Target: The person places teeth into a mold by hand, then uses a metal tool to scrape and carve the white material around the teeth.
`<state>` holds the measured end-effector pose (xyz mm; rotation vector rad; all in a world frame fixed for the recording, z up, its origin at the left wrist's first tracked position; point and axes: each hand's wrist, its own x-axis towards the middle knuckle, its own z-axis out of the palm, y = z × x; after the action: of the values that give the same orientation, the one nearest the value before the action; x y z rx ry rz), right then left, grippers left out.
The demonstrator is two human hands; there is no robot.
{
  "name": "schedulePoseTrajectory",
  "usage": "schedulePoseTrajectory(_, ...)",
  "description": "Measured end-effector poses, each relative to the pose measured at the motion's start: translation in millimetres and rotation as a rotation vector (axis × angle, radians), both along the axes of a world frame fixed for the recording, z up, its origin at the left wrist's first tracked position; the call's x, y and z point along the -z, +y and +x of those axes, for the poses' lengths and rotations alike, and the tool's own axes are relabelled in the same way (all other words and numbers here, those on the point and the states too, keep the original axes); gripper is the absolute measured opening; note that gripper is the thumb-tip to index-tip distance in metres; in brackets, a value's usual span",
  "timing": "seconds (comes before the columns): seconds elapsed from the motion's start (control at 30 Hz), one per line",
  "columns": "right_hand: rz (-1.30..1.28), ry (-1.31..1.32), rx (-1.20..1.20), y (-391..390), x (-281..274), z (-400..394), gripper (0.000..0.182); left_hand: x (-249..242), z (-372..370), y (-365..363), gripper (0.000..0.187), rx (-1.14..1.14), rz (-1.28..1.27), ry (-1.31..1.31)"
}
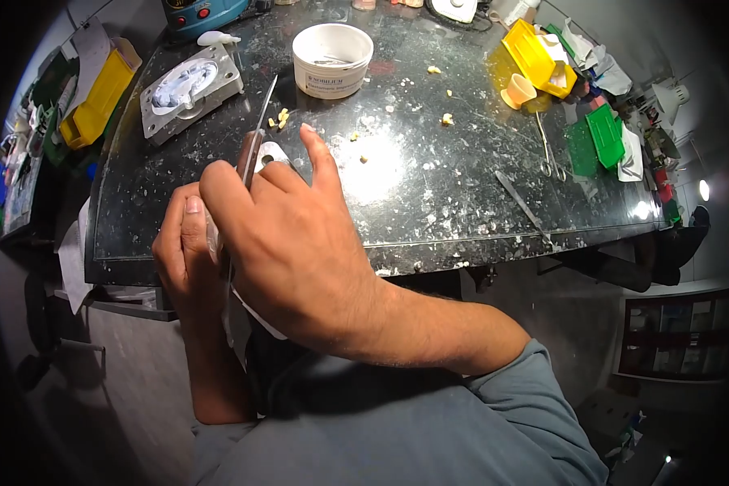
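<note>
Grey shirt [445,421] sits at six o'clock, left hand [186,243] at nine curled round a pale, mostly hidden piece [212,232], then a brown-handled tool [249,155], blade [268,101] toward eleven, gripped by the right hand [300,235], one finger raised; overpressing could skid it into the left hand.

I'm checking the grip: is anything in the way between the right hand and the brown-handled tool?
Nothing visible: the right hand holds the brown-handled tool, which emerges beside the curled fingers. The palm side is hidden.
</note>
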<state>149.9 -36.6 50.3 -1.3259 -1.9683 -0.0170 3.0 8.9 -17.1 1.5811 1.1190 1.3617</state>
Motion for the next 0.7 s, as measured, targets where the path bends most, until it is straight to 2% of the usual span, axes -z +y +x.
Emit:
schedulePoseTrajectory(0.1, -0.022, 0.011, -0.025, 4, 3, 2, 0.034, -2, -2, 0, 0.039, 0.007, 0.048, 0.045)
schedulePoseTrajectory(0.17, 0.009, 0.054, -0.013, 8, 6, 3, 0.019, -6, -2, -3, 0.039, 0.005, 0.024, 0.033)
schedulePoseTrajectory(0.27, 0.028, 0.144, -0.033, 15, 4, 12, 0.022, -7, 1, 0, 0.039, -0.029, 0.045, 0.066)
schedulePoseTrajectory(0.37, 0.153, 0.155, 0.026, 37, -17, 68, 0.026, -11, 0, -1, 0.037, -0.048, 0.133, 0.142)
schedulePoseTrajectory(0.43, 0.028, 0.122, 0.233, 42, -20, 104, 0.026, -11, -1, 1, 0.036, -0.038, 0.167, 0.145)
schedulePoseTrajectory(0.5, -0.253, 0.151, 0.402, 56, -18, 134, 0.024, -12, -2, 0, 0.036, -0.034, 0.165, 0.142)
schedulePoseTrajectory(0.53, -0.270, 0.174, 0.408, 63, -9, 146, 0.029, -12, 0, 1, 0.035, -0.024, 0.165, 0.139)
schedulePoseTrajectory(0.7, -0.468, 0.183, 0.388, 74, 1, 143, 0.031, -12, -4, 2, 0.034, -0.048, 0.180, 0.208)
